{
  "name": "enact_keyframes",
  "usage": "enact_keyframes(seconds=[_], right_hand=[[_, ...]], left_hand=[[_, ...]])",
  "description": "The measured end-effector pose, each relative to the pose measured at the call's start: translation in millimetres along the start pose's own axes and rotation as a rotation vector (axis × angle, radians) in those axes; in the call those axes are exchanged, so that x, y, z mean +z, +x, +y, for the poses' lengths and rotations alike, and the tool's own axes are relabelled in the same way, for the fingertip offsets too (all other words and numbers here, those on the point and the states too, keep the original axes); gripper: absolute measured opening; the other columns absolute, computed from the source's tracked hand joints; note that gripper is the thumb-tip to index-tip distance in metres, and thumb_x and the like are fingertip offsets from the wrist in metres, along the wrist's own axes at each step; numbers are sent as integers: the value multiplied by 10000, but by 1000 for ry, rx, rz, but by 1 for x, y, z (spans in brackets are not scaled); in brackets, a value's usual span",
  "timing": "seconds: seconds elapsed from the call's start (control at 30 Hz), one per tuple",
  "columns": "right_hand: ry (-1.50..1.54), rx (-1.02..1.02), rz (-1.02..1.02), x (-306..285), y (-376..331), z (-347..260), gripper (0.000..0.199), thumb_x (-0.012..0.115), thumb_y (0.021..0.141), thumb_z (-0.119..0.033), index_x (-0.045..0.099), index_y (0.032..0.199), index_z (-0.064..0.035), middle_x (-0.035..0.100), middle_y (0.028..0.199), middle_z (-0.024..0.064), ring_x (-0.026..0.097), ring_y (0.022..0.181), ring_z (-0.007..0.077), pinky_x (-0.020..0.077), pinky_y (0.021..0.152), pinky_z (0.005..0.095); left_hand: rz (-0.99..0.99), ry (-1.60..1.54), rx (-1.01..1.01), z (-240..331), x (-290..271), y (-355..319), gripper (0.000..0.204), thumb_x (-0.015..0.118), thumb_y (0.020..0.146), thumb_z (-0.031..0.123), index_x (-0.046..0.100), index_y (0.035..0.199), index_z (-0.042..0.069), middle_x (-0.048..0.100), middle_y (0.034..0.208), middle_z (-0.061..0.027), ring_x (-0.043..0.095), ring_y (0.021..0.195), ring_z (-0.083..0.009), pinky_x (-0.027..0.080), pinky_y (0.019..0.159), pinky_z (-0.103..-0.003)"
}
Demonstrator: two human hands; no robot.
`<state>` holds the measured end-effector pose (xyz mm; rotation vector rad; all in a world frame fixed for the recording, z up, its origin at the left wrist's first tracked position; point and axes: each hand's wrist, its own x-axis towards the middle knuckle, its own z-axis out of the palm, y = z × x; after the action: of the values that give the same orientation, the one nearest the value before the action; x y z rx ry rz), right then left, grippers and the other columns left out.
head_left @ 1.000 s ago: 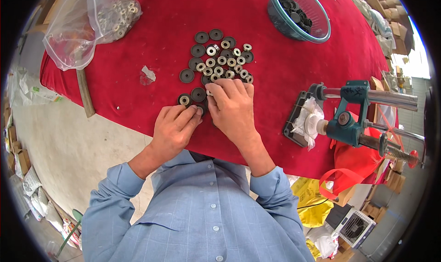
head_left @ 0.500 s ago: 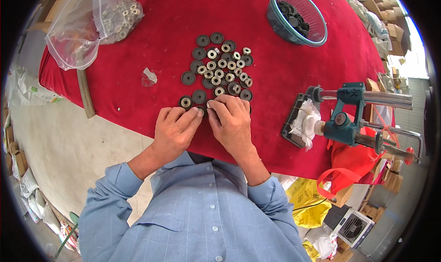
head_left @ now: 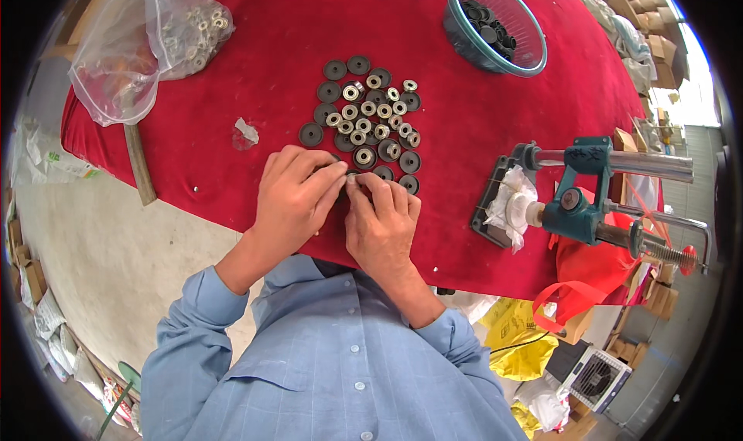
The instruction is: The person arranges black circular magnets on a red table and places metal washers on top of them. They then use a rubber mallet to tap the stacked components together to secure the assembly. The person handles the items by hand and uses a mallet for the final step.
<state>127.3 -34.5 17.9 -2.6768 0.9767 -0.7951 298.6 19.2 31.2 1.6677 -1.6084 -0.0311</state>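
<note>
Nearest, the left hand (head_left: 298,197) and right hand (head_left: 381,219) meet fingertip to fingertip on the red cloth (head_left: 232,70), pinching a small ring-shaped part (head_left: 352,175) between them. Just beyond lies the cluster of dark discs and metal rings (head_left: 370,120); farther off, a teal basket (head_left: 495,25) of black discs.

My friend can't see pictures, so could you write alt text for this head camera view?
Two hands, left hand and right hand, meet fingertip to fingertip over a cluster of dark discs and metal rings on a red cloth.
</note>
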Motion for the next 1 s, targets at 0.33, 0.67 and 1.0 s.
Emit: enact_keyframes(seconds=[0.33, 0.67, 1.0], right_hand=[[9, 109, 46, -15, 41, 65, 272, 831, 856, -150, 774, 1119, -117, 688, 1076, 42, 637, 993, 250, 427, 884, 433], [18, 23, 153, 0, 44, 71, 172, 829, 860, -135, 775, 1023, -116, 690, 980, -1, 656, 870, 196, 419, 838, 401], [99, -146, 82, -18, 12, 63, 286, 816, 800, -60, 739, 1076, -51, 740, 1138, 46, 701, 861, 190, 481, 822, 387]], left_hand=[[-155, 13, 48, -8, 26, 25, 266, 844, 859, 79, 806, 1123, 73, 672, 975, -51, 624, 914, -253, 485, 790, -413], [-215, 98, 117, 8, 25, 18, 353, 818, 870, 52, 758, 1209, -24, 689, 1132, -102, 639, 976, -270, 502, 836, -423], [-250, 245, 242, 4, 26, 14, 373, 793, 882, 121, 755, 1224, -24, 708, 1268, -90, 641, 1033, -243, 471, 911, -435]])
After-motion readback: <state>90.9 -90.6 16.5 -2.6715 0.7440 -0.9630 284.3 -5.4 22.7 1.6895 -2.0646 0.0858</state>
